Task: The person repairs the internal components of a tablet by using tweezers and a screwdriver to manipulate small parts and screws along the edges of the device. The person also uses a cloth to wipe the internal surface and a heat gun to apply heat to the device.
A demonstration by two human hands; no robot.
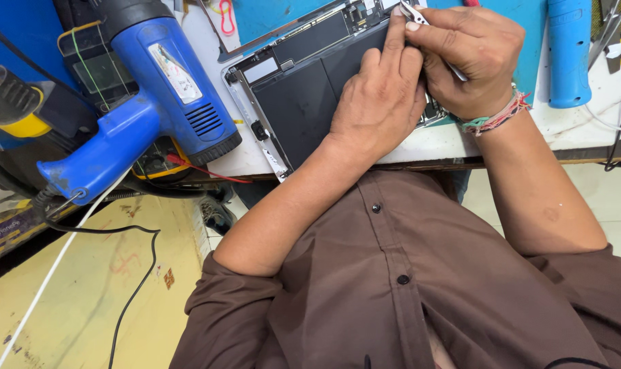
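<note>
On the white tabletop (583,126), an opened tablet (303,96) lies with its black inner parts showing, and the left hand (378,99) rests flat on it, fingers stretched out and pressing down, holding nothing. Just beside it, touching its fingertips, the right hand (471,58) is closed around thin metal tweezers (414,14) whose tip is at the far edge of the tablet. To the left, near the tablet, a blue heat gun (153,102) lies on its side, and a blue tool handle (568,51) stands apart at the right.

Long white label (176,72) sticks on your blue heat gun (153,102), left of desk. Small white sticker (260,70) sits on opened tablet (303,89).
</note>
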